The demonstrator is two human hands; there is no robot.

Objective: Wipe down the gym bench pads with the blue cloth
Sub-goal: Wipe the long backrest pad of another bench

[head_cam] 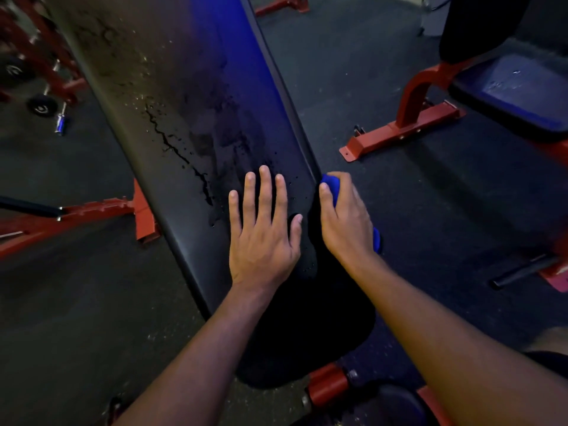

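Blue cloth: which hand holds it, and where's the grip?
Right hand grips the bunched blue cloth around its middle, at the pad's right edge. Left hand holds nothing.

A gym; padded benches [184, 118] on red frames [408, 118], rubber floor [353, 72].

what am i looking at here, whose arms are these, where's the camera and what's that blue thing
This is one picture from a camera worn on a person's head, looking forward and down, so the two bare arms are the wearer's own. No machine is involved. The long dark surface is a gym bench pad, wet with droplets and a dark runnel of liquid. The left hand lies flat on the pad with fingers spread, holding nothing. The right hand is at the pad's right edge, and its grip is closed round a bunched blue cloth. Another bench on a red frame stands at the right, and dumbbells lie by a rack at the far left.
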